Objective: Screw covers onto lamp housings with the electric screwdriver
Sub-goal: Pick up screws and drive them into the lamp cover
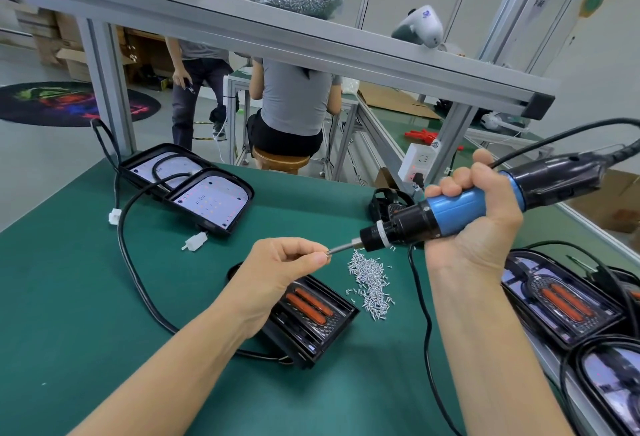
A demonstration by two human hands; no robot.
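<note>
Head view, items noted:

- Electric screwdriver: clenched around its blue barrel by the right hand, held above the green mat, bit pointing left.
- Left hand: fingertips pinched at the bit tip, apparently seating a screw.
- Covered lamp housing: lying on the mat below the left hand, cable attached.
- Loose screws: heaped just beside that housing.
- Open housings: two, at the far left, LED boards exposed.
- Further lamps: at the right edge.

Step in hand, judged: the screw should be set square on the bit before release, then carried down upright into a cover hole.

Not made out: the screw itself, concealed by the fingertips; the cover's screw holes; the right-edge lamps, cut off by the frame.
</note>
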